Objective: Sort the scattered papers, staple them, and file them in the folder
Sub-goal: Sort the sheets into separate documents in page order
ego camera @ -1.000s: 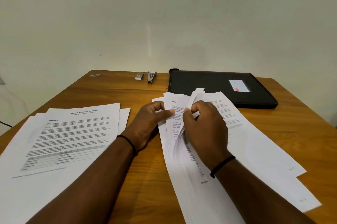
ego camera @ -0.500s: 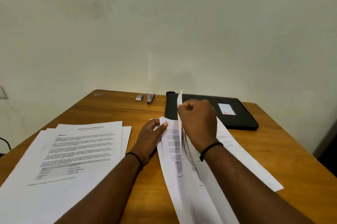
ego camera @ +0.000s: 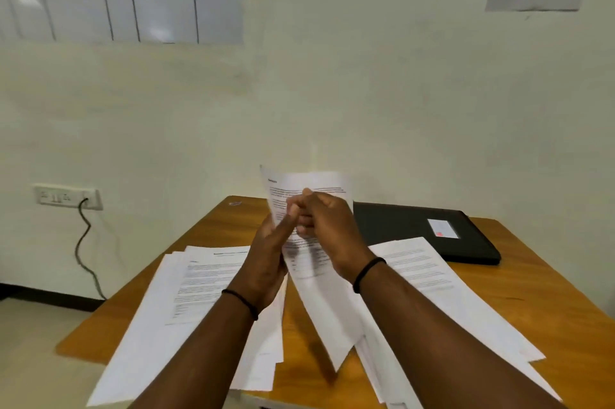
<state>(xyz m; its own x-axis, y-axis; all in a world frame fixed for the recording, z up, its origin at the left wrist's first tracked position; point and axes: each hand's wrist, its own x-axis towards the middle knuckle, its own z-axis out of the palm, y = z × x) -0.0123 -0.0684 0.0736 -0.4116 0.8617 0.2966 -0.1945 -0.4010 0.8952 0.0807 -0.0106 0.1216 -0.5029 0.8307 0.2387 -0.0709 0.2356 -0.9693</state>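
You hold one printed sheet (ego camera: 307,205) lifted upright above the wooden table (ego camera: 549,278), in front of your view. Your right hand (ego camera: 327,225) has its fingers curled around the sheet's middle, pinching it, with the upper part of the page rising above your knuckles. Your left hand (ego camera: 269,255) has its fingers nearly straight and close together, pressed against the sheet's left edge beside the right hand. Each wrist wears a thin black band.

Taking the black folder (ego camera: 426,235) as the landmark: it lies closed and flat at the far right of the table, with a small white label bearing a red mark on its cover. The lifted sheet is just left of the folder, and its top edge stands higher than the folder in view. A loose stack of papers (ego camera: 432,278) lies fanned on the table in front of the folder, nearer to you. A second pile of printed papers (ego camera: 199,278) lies well to the folder's left, partly under your left forearm. Far left of the folder, a wall socket (ego camera: 68,197) has a dark cable hanging down from it
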